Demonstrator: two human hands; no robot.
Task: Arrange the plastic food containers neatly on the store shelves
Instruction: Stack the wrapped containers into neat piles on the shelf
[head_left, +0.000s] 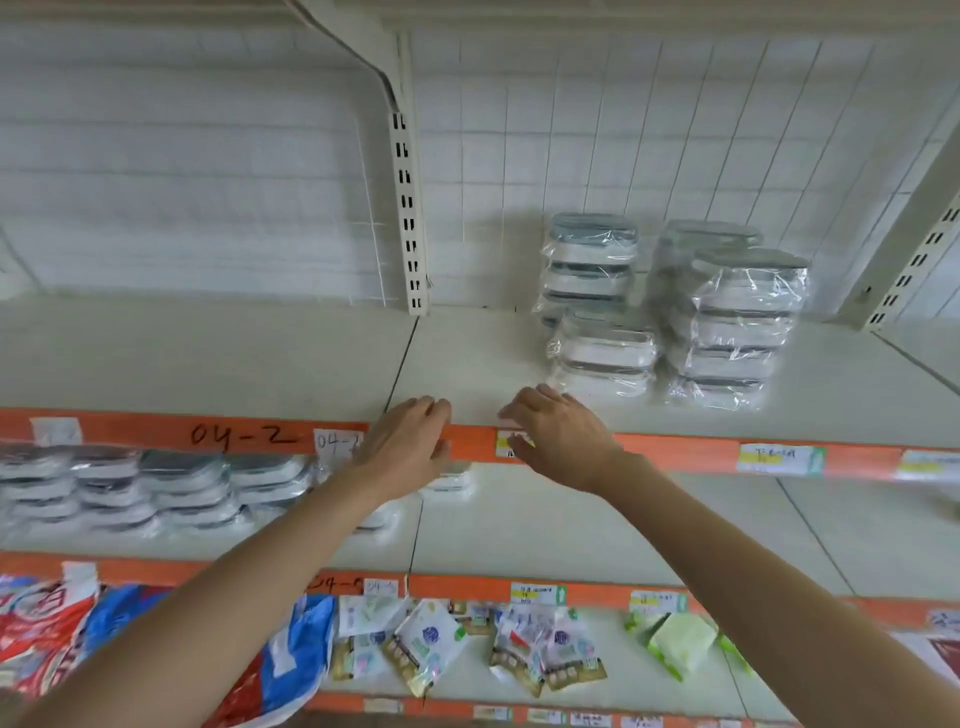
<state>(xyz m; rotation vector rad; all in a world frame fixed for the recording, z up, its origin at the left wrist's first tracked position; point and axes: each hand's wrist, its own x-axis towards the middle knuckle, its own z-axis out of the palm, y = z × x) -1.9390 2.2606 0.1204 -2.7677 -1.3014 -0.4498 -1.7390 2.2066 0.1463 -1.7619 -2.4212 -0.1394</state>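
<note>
White wire-grid back panel (571, 130), orange-edged shelves (675, 449).

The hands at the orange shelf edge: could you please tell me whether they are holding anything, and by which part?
Nothing is held. The left hand and right hand reach with loose fingers over the shelf edge.

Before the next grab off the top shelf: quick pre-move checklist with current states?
1. Left hand free: ok, fingers relaxed over the orange shelf edge, holding nothing.
2. Right hand free: ok, open at the same edge, nothing held.
3. Wrapped container stacks within reach: ok, just beyond and to the right of the right hand.
4. Stacks neat: not ok, heights are uneven and the short front stack sits out of line.
5. Free shelf space to the left of the stacks: ok, bare surface.
6. Wrapping intact: cannot tell, glare and blur.
</note>
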